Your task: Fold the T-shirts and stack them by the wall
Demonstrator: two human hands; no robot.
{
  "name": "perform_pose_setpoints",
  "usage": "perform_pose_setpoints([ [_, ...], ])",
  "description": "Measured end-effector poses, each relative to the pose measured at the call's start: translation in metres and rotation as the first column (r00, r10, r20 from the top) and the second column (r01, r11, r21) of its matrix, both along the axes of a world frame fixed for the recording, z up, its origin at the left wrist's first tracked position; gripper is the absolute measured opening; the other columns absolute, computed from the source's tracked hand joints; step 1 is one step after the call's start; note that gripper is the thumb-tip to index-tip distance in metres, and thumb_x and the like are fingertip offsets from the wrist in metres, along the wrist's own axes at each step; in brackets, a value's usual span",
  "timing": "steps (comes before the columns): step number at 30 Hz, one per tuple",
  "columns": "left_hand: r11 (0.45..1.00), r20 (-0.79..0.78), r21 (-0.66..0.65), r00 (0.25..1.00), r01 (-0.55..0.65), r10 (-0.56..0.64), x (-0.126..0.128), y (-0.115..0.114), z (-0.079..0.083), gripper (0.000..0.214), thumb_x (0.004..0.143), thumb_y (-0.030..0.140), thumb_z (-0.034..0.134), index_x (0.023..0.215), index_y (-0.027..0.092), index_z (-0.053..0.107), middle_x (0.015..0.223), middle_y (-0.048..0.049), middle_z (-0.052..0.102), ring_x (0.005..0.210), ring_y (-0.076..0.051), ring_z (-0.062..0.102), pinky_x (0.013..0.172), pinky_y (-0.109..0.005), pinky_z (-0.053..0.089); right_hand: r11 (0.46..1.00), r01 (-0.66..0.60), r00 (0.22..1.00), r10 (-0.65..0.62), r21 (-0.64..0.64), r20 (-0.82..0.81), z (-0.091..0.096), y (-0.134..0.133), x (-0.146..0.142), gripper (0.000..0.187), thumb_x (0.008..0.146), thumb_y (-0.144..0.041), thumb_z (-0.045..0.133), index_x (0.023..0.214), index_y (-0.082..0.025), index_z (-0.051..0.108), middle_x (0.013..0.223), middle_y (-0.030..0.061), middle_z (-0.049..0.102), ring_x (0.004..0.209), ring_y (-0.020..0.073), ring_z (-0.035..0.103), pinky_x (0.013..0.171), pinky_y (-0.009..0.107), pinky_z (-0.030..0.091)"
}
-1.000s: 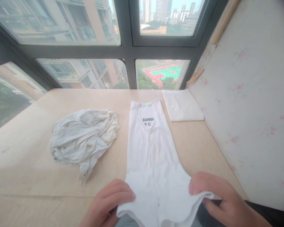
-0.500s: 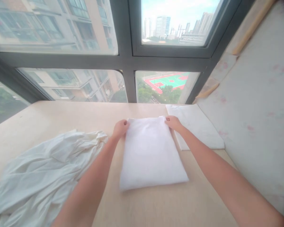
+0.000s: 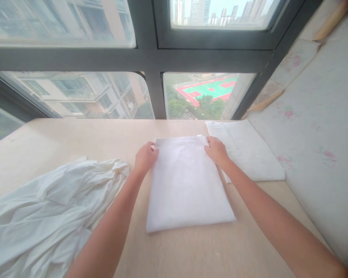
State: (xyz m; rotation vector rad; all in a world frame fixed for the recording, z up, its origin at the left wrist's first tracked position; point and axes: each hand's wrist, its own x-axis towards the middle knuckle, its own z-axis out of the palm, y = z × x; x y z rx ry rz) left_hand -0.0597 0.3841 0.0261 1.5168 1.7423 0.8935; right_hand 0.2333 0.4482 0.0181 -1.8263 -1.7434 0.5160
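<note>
Left hand [image 3: 145, 157] and right hand [image 3: 218, 152] had moved to the white shirt [image 3: 187, 185]'s far corners; it lay folded on the tabletop [image 3: 179, 255].
Crumpled cloth [image 3: 60, 204] lay left; both hands were curled, pinch unclear; flat folded cloth [image 3: 249, 150] lay right. Uneven pulling could have skewed the layers.

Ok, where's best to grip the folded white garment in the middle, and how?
Probably by its near edge, from the person's side, slipping underneath: the folded white garment lies flat on the wooden surface, and that edge looks smooth and free, while the left hand and right hand are at its far corners.
</note>
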Motion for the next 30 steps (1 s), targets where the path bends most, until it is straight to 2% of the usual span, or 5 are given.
perform_pose_setpoints([
  [6,0.979,-0.178,-0.160,0.979,-0.130,0.101,-0.009,-0.094,-0.008,0.037,0.083,0.034,0.063,0.115,0.015,0.061,0.086,-0.0053,0.069,0.074,-0.020,0.066,0.075,-0.033,0.050,0.984,0.063,0.995,-0.076,-0.167,-0.070,-0.016,-0.118,0.030,0.041,0.084,-0.028,0.058,0.122,-0.015,0.063,0.109,0.0113,0.070,0.096,0.0217,0.067,0.093,0.037,0.050],
  [10,0.948,0.129,-0.281,0.973,-0.150,0.192,-0.012,-0.163,-0.017,0.058,0.077,0.050,0.064,0.123,0.015,0.056,0.095,-0.0062,0.068,0.065,-0.017,0.065,0.063,-0.029,0.048,0.897,0.114,0.889,-0.283,-0.426,-0.359,-0.024,-0.189,0.048,0.046,0.080,-0.044,0.060,0.115,-0.015,0.069,0.112,0.0133,0.071,0.102,0.0247,0.069,0.087,0.035,0.054],
  [16,0.859,0.466,-0.506,0.864,0.081,0.193,0.004,-0.158,-0.001,0.061,0.071,0.062,0.071,0.105,0.012,0.063,0.060,0.0041,0.052,0.049,-0.007,0.040,0.047,-0.019,0.023,0.815,-0.074,0.763,-0.325,-0.574,-0.559,-0.005,-0.196,0.030,0.053,0.080,-0.055,0.060,0.115,-0.016,0.066,0.108,0.0106,0.072,0.087,0.0209,0.067,0.061,0.026,0.046],
  [22,0.857,0.507,-0.497,0.846,0.132,0.164,0.019,-0.165,0.017,0.049,0.070,0.050,0.076,0.102,0.014,0.068,0.086,-0.0055,0.068,0.072,-0.015,0.057,0.057,-0.021,0.037,0.804,-0.174,0.661,-0.333,-0.569,-0.672,0.011,-0.200,0.024,0.044,0.078,-0.046,0.063,0.109,-0.015,0.064,0.104,0.0104,0.069,0.077,0.0139,0.060,0.056,0.020,0.038],
  [30,0.951,0.799,-0.303,0.561,0.064,0.217,0.036,-0.173,0.137,0.021,0.076,0.033,0.076,0.091,0.018,0.072,0.094,-0.0045,0.072,0.088,-0.018,0.066,0.081,-0.027,0.057,0.928,-0.231,0.139,-0.268,-0.294,-0.954,0.138,-0.208,0.036,0.029,0.071,-0.035,0.080,0.081,-0.016,0.060,0.067,-0.0031,0.051,0.055,0.0048,0.042,0.044,0.016,0.034],
])
